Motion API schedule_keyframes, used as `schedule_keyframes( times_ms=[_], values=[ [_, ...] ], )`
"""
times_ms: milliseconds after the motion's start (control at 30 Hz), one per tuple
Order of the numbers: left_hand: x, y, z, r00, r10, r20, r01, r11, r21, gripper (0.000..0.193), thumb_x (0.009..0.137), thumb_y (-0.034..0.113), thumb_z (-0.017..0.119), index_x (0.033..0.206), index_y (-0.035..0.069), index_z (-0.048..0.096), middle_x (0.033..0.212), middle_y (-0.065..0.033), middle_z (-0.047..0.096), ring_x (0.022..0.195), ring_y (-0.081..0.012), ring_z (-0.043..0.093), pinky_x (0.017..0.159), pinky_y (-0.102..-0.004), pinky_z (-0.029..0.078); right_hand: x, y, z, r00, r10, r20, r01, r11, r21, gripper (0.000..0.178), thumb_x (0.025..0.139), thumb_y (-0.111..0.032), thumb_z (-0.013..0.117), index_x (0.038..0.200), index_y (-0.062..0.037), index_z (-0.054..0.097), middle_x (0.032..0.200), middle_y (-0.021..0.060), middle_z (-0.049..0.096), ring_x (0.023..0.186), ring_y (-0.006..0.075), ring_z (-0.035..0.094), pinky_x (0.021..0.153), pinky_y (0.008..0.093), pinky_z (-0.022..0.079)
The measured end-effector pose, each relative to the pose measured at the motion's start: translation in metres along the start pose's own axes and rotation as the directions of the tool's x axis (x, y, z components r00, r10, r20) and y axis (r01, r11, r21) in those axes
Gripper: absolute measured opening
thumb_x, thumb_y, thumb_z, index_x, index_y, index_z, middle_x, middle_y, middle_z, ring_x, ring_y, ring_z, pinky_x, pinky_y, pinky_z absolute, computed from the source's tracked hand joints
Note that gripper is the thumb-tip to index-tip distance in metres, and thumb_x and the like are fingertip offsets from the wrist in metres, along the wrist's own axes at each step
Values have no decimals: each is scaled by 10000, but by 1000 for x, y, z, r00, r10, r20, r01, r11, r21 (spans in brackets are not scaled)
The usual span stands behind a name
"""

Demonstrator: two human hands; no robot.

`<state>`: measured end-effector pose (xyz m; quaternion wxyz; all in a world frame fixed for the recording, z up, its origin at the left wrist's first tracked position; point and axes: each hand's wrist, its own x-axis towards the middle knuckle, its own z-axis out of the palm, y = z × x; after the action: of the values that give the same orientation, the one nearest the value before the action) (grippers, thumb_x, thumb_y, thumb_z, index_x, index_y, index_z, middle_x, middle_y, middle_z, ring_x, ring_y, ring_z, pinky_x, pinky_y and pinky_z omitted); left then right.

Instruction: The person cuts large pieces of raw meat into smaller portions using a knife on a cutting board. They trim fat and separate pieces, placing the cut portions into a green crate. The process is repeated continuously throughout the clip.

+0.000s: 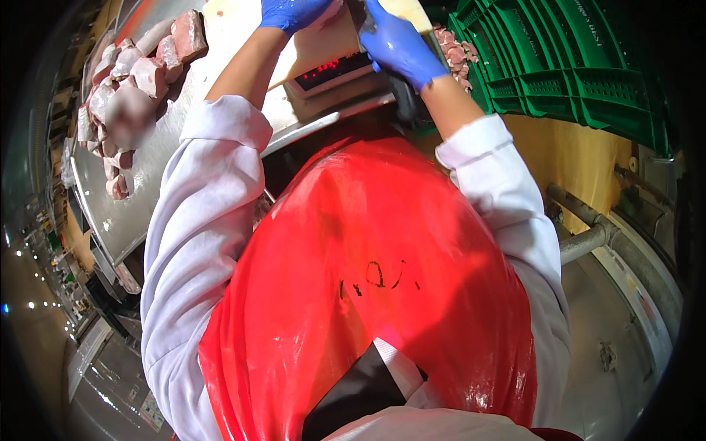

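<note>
At the top edge, my left hand (293, 12) in a blue glove rests over the pale cutting board (305, 51). Its fingers run out of view, beside a bit of pink meat (329, 16). To its right, my right hand (401, 45), also blue-gloved, is closed around a dark grey thing (359, 16) that I cannot identify, since the top edge cuts it off. Below the board's near edge sits a scale (334, 76) with a lit red display. A dark elongated object (404, 101) hangs under my right wrist; its kind is unclear.
Several chunks of pale pink meat (151, 73) are heaped on a metal table (173, 136) at left. Small meat pieces (454, 55) lie right of the board, beside stacked green crates (537, 70). A metal pipe rail (588, 242) stands at right. My red apron (368, 220) fills the middle.
</note>
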<state>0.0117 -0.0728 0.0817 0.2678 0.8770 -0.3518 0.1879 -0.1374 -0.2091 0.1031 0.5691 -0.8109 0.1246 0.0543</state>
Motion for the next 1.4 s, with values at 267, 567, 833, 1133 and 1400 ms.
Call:
schedule_keyframes(
  times_ms=[267, 567, 833, 1133, 1400],
  values=[
    [18, 4, -5, 961, -248, 125, 238, 967, 87, 494, 839, 463, 634, 1044, 14, 654, 1086, -257, 646, 1029, -406, 621, 918, -486, 489, 17, 48, 52, 983, -139, -124, 47, 829, -557, 715, 911, -74, 518, 1576, -109, 258, 894, 310, 685, 714, 435, 682, 696, 524, 548],
    [72, -169, 5, 947, -24, 319, -105, 918, 382, 502, 1024, 453, 434, 1308, 62, 570, 1154, -244, 624, 1057, -432, 610, 926, -513, 486, -55, 78, -54, 962, -79, -262, -105, 779, -618, 712, 857, -118, 498, 1545, -139, 316, 1160, 329, 625, 1002, 471, 649, 804, 544, 532],
    [31, -108, -11, 967, 228, 115, -172, 915, -366, 859, 732, 411, 863, 1397, 40, 466, 1372, -187, 514, 1326, -325, 470, 1136, -436, 369, 0, 155, -117, 937, -40, -346, -214, 719, -662, 799, 877, -205, 627, 1581, -217, 251, 948, 333, 664, 864, 511, 650, 779, 559, 515],
    [39, -24, -14, 996, -37, 77, 33, 998, 48, 281, 840, 270, 576, 1000, 68, 687, 893, -225, 670, 846, -385, 680, 739, -476, 557, 27, 163, -123, 938, -74, -337, -202, 675, -710, 805, 865, -188, 572, 1590, -224, 223, 957, 342, 662, 873, 515, 647, 798, 574, 509],
    [30, -69, -69, 940, 182, 288, -147, 979, -139, 692, 795, 397, 724, 1338, 20, 517, 1320, -218, 543, 1242, -387, 524, 1040, -464, 436, 18, 175, -136, 910, -129, -395, -145, 792, -593, 775, 856, -192, 543, 1578, -214, 263, 996, 360, 652, 911, 518, 646, 835, 575, 500]
  ],
)
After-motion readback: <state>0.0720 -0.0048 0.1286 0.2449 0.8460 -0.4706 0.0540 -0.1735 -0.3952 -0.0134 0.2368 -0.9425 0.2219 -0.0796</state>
